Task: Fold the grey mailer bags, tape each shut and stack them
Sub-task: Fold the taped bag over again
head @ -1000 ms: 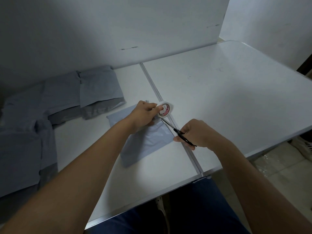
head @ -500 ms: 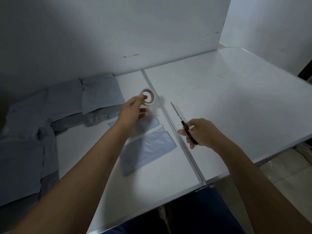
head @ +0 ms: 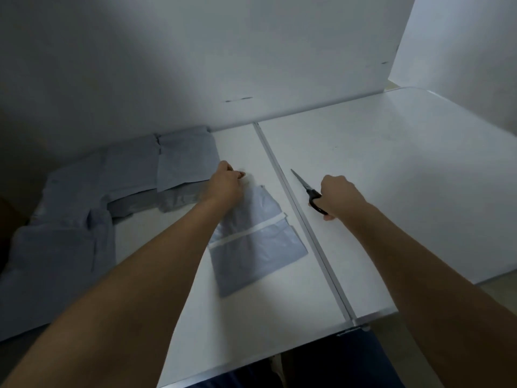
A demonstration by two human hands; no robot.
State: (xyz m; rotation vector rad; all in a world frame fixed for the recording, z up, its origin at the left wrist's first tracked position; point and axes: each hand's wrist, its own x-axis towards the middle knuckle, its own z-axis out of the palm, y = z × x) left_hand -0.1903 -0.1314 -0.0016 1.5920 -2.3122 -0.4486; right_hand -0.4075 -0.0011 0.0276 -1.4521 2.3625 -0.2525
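Note:
A folded grey mailer bag (head: pixel 260 247) lies flat on the white table (head: pixel 391 177), with a strip of white tape (head: pixel 249 231) across its fold. My left hand (head: pixel 226 184) is down at the bag's far end with its fingers curled; the tape roll it held a moment ago is hidden under it. To the right of the table's seam, my right hand (head: pixel 337 197) grips the black handles of the scissors (head: pixel 303 183), whose blades are closed and point away from me.
Several grey mailer bags (head: pixel 184 161) lie overlapping along the wall at the back left, with more (head: pixel 56 247) spread to the near left. A metal seam (head: pixel 307 233) divides the table. The front edge runs close to my lap.
The tape was cut from the roll. My left hand lifted the roll off the bag and came down past the bag's far end. My right hand drew the scissors to the right.

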